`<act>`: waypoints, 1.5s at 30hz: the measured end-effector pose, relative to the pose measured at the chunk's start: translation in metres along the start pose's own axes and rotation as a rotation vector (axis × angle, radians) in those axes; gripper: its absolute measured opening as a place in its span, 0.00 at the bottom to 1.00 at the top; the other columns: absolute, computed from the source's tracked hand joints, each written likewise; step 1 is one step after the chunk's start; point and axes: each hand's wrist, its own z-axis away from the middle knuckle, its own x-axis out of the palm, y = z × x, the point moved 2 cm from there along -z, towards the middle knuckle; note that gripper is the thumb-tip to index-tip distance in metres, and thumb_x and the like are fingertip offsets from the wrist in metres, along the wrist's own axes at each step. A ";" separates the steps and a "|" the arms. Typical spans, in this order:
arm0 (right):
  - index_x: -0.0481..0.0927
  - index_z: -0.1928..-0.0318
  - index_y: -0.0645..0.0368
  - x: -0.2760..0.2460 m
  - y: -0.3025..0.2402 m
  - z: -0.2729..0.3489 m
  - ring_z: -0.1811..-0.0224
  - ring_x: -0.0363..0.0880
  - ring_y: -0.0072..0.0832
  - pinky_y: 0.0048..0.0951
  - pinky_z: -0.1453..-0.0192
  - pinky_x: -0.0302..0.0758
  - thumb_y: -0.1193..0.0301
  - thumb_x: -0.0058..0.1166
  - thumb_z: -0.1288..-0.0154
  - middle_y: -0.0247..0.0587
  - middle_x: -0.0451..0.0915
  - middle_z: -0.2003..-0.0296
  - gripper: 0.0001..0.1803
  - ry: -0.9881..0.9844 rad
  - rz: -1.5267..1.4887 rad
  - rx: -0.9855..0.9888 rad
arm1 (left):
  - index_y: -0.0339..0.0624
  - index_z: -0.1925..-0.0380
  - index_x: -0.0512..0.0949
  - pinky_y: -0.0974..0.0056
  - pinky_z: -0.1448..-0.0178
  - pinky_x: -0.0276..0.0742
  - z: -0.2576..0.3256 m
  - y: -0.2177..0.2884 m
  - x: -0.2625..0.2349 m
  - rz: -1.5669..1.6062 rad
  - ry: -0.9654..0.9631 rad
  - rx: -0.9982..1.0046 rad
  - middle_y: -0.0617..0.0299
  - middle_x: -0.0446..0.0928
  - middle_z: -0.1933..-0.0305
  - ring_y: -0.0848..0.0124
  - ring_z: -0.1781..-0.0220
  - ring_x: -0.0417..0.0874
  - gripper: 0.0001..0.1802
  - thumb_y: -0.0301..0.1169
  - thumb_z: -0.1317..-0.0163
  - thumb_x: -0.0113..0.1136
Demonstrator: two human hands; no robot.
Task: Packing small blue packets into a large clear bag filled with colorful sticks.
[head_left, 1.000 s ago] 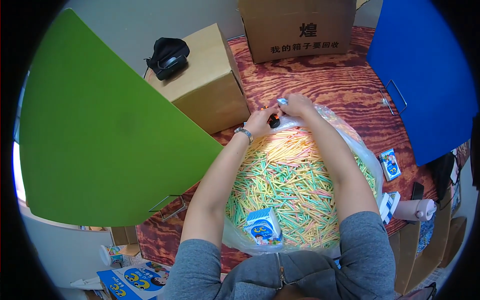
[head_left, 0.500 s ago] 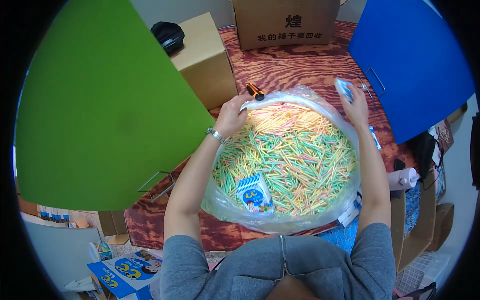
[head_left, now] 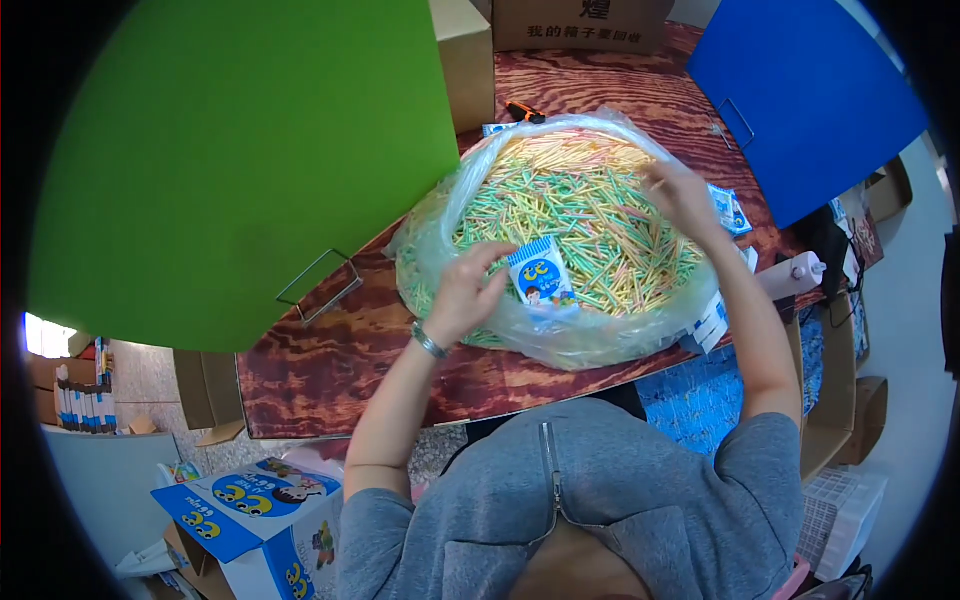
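Note:
A large clear plastic bag (head_left: 425,255) with its rim spread wide holds a heap of thin pastel sticks (head_left: 560,205) in yellow, green and pink. On the near part of the heap lies a small blue-and-white packet (head_left: 541,272) with a striped top. My left hand (head_left: 468,290) is at that packet's left side, thumb and fingers apart, one fingertip close to its top edge; whether they touch is unclear. Over the far right of the sticks is my right hand (head_left: 685,205), its fingers smeared by motion. Blue-and-white packets (head_left: 728,210) lie right of the bag.
A green panel (head_left: 250,170) stands at left, a blue panel (head_left: 800,110) at right. Behind the bag are an orange-black cutter (head_left: 525,112) and cardboard boxes (head_left: 467,70). A pink bottle (head_left: 795,275) is at right; a printed blue-white carton (head_left: 250,510) sits low left.
My left hand has gone from the bag's far-left rim to the packet on the sticks. My right hand has let go of a packet and come back over the sticks. The view has shifted.

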 end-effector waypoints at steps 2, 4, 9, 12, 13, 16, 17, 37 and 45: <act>0.81 0.54 0.55 0.038 -0.071 0.013 0.61 0.82 0.38 0.36 0.58 0.78 0.63 0.63 0.41 0.44 0.81 0.63 0.16 -0.268 0.003 -0.165 | 0.37 0.53 0.78 0.59 0.48 0.78 0.019 0.001 0.013 -0.035 0.026 0.060 0.52 0.80 0.53 0.57 0.53 0.83 0.15 0.22 0.42 0.56; 0.81 0.55 0.53 0.063 -0.114 0.022 0.61 0.81 0.39 0.40 0.57 0.77 0.59 0.64 0.43 0.42 0.80 0.65 0.18 -0.371 0.128 -0.279 | 0.37 0.55 0.78 0.58 0.49 0.78 0.034 0.001 0.020 -0.079 0.044 0.121 0.51 0.80 0.55 0.55 0.53 0.82 0.14 0.21 0.42 0.56; 0.79 0.62 0.55 0.094 -0.114 0.024 0.62 0.80 0.41 0.41 0.61 0.75 0.61 0.65 0.44 0.40 0.78 0.67 0.14 -0.419 0.193 -0.316 | 0.37 0.58 0.78 0.56 0.49 0.77 0.053 0.006 0.026 -0.052 0.037 0.165 0.51 0.79 0.57 0.52 0.53 0.80 0.12 0.20 0.43 0.58; 0.78 0.64 0.54 0.096 -0.110 0.027 0.62 0.80 0.41 0.41 0.62 0.75 0.64 0.64 0.45 0.40 0.78 0.67 0.12 -0.412 0.180 -0.317 | 0.36 0.58 0.78 0.56 0.48 0.76 0.054 0.000 0.026 -0.041 0.055 0.141 0.51 0.79 0.56 0.53 0.52 0.80 0.11 0.22 0.42 0.58; 0.79 0.63 0.53 0.097 -0.115 0.027 0.62 0.80 0.41 0.40 0.62 0.76 0.63 0.65 0.46 0.39 0.78 0.67 0.13 -0.404 0.186 -0.296 | 0.36 0.58 0.78 0.55 0.48 0.76 0.055 -0.002 0.026 -0.036 0.060 0.121 0.51 0.79 0.56 0.53 0.52 0.80 0.11 0.23 0.42 0.59; 0.79 0.62 0.52 0.086 -0.127 0.030 0.62 0.80 0.40 0.40 0.63 0.76 0.61 0.66 0.46 0.39 0.78 0.66 0.15 -0.267 0.158 -0.312 | 0.37 0.57 0.79 0.55 0.47 0.76 0.052 -0.005 0.036 -0.099 0.049 0.115 0.52 0.79 0.53 0.53 0.51 0.80 0.12 0.25 0.41 0.59; 0.79 0.62 0.52 0.089 -0.121 0.029 0.62 0.80 0.40 0.40 0.62 0.76 0.59 0.67 0.47 0.39 0.77 0.66 0.17 -0.306 0.221 -0.306 | 0.37 0.57 0.79 0.55 0.47 0.76 0.051 -0.005 0.038 -0.102 0.047 0.111 0.52 0.79 0.53 0.53 0.51 0.80 0.12 0.25 0.41 0.59; 0.75 0.65 0.58 0.078 -0.072 0.077 0.68 0.80 0.44 0.41 0.65 0.76 0.69 0.60 0.41 0.44 0.78 0.73 0.09 -0.241 -0.021 -0.190 | 0.40 0.47 0.77 0.57 0.40 0.75 0.040 0.022 0.059 -0.040 -0.101 0.059 0.46 0.74 0.41 0.51 0.40 0.76 0.17 0.26 0.38 0.58; 0.79 0.62 0.58 0.031 -0.097 0.054 0.67 0.81 0.39 0.35 0.65 0.77 0.75 0.60 0.41 0.43 0.81 0.70 0.06 -0.004 -0.058 -0.371 | 0.35 0.49 0.76 0.55 0.42 0.73 0.009 0.041 0.035 -0.030 0.162 0.030 0.44 0.76 0.45 0.50 0.45 0.77 0.18 0.29 0.38 0.61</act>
